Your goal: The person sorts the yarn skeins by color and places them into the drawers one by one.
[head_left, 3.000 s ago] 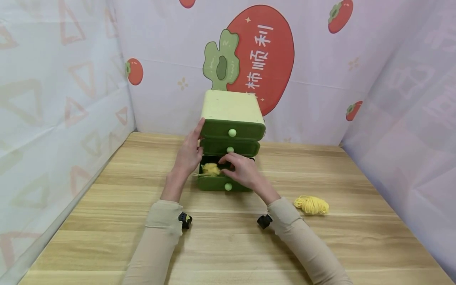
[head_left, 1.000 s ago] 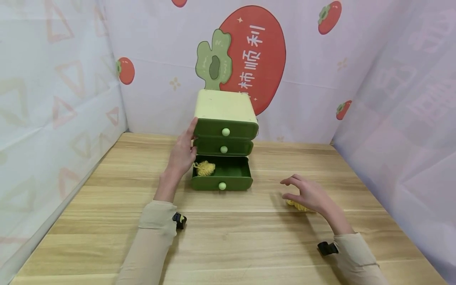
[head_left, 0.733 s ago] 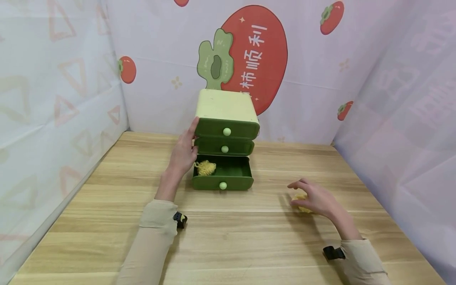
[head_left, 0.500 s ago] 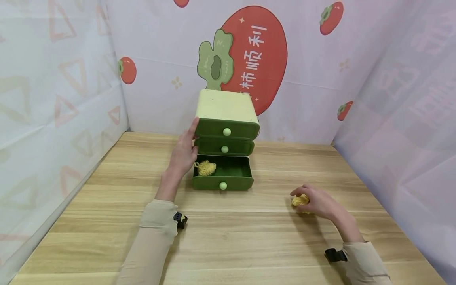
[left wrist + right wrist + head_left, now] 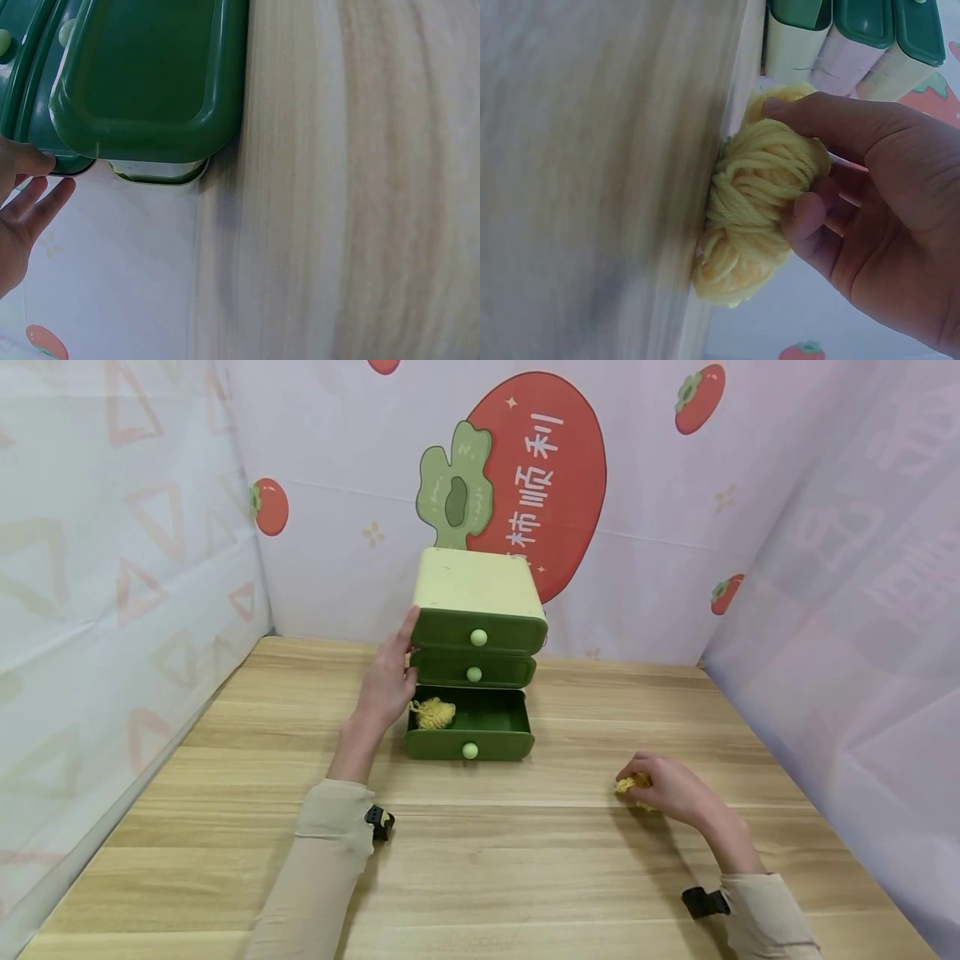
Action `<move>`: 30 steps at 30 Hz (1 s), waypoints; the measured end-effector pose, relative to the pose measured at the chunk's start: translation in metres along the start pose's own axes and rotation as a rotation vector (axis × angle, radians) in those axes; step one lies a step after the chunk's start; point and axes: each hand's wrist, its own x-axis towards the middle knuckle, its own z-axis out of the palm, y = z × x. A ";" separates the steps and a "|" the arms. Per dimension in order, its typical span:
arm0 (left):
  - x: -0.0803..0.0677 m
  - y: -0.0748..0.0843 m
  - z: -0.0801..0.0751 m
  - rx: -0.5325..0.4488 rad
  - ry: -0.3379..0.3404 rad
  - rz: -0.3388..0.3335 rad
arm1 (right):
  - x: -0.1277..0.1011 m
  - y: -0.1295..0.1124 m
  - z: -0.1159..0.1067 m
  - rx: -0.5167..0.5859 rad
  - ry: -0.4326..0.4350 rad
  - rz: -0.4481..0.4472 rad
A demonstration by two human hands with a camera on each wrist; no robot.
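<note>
A small cabinet [image 5: 480,581] with a cream top and green drawers stands at the back of the table. Its bottom drawer [image 5: 491,745] is pulled out, and a yellow yarn bundle [image 5: 435,713] lies in that drawer's left part. My left hand [image 5: 386,685] rests against the cabinet's left side; in the left wrist view its thumb [image 5: 34,160] touches a drawer's edge. Out to the right, my right hand [image 5: 675,789] grips a second yellow yarn skein [image 5: 761,187] between thumb and fingers. The skein appears to touch the tabletop.
The wooden table [image 5: 465,877] is bounded by printed cloth at the left, back and right. The upper drawer [image 5: 442,631] and middle drawer [image 5: 442,668] have round pale green knobs. A black wrist camera [image 5: 705,902] sits below the right forearm.
My right hand has left the bottom drawer, moved right to the skein on the table and closed its fingers round it. The left hand has kept its place at the cabinet.
</note>
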 end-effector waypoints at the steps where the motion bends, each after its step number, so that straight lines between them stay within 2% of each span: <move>1: 0.000 0.000 0.000 0.001 -0.001 -0.002 | 0.000 0.000 0.000 0.003 0.009 -0.012; 16: -0.001 0.001 -0.003 0.006 0.001 -0.008 | 0.016 -0.018 -0.003 -0.022 0.110 -0.128; 25: 0.000 0.000 -0.002 0.023 0.003 0.006 | 0.034 -0.039 -0.006 -0.047 0.176 -0.225; 30: 0.000 0.001 -0.002 0.013 -0.011 -0.006 | 0.046 -0.055 -0.010 -0.023 0.220 -0.286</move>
